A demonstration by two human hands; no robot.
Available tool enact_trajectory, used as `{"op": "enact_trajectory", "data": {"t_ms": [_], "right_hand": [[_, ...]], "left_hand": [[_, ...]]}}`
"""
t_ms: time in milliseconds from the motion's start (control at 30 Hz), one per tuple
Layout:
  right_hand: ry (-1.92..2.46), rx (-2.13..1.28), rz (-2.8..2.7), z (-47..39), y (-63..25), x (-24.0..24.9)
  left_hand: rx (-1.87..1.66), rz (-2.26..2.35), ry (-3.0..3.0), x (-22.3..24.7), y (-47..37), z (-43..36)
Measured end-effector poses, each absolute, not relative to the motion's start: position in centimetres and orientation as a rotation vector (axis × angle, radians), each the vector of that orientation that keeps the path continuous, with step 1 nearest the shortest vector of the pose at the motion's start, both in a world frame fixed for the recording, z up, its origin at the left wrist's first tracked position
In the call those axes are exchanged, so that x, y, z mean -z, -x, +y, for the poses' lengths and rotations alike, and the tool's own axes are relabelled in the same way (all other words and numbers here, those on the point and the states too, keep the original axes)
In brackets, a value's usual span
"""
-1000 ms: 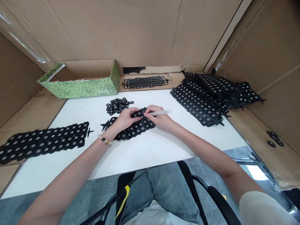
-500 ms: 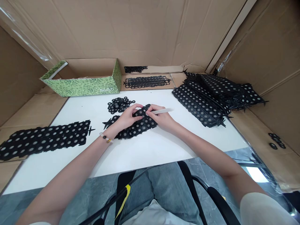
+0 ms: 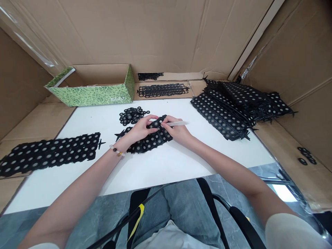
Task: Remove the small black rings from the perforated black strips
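Over the white table, my left hand (image 3: 142,130) grips the far edge of a black rubber sheet (image 3: 151,142) dotted with pale round discs, thumb on top. My right hand (image 3: 179,131) is closed around a slim white stick-like tool (image 3: 178,123), its fingertips at the sheet's upper right edge. The tool's tip is hidden by my fingers. Just beyond my left hand lies a pile of loose black rings (image 3: 132,115). Part of the sheet shows left of my left wrist, ending in a pointed black tab.
A similar dotted black sheet (image 3: 52,152) lies at the left. Several more sheets are stacked (image 3: 223,114) at the right. A green-patterned box (image 3: 95,96) stands at the back left, beside an openwork black strip (image 3: 163,90). A few rings (image 3: 302,161) lie on cardboard at far right.
The white tool has shifted slightly left and down with my right hand. My left hand keeps its hold on the sheet, which has barely moved.
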State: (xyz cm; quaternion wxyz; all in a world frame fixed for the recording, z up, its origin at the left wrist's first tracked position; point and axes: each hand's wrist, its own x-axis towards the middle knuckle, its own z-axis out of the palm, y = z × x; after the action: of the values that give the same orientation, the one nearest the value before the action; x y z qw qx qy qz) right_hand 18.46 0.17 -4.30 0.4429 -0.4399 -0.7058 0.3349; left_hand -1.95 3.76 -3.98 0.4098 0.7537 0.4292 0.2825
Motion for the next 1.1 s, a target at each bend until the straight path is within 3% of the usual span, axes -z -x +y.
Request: {"op": "enact_trajectory", "data": {"t_ms": [267, 567, 1100], "right_hand": [[1.047, -1.01, -1.614, 0.8, -19.6, 3.4], [1.038, -0.931, -1.736, 0.4, -19.7, 2.4], [1.07, -0.743, -1.802, -0.4, -18.9, 3.2]], "left_hand": [[-0.637, 1.143, -1.798, 2.1, 1.8, 2.9], [-0.765, 1.276, -1.966, 2.7, 1.0, 2.6], [-0.891, 1.228, -1.707, 3.3, 0.9, 2.8]]}}
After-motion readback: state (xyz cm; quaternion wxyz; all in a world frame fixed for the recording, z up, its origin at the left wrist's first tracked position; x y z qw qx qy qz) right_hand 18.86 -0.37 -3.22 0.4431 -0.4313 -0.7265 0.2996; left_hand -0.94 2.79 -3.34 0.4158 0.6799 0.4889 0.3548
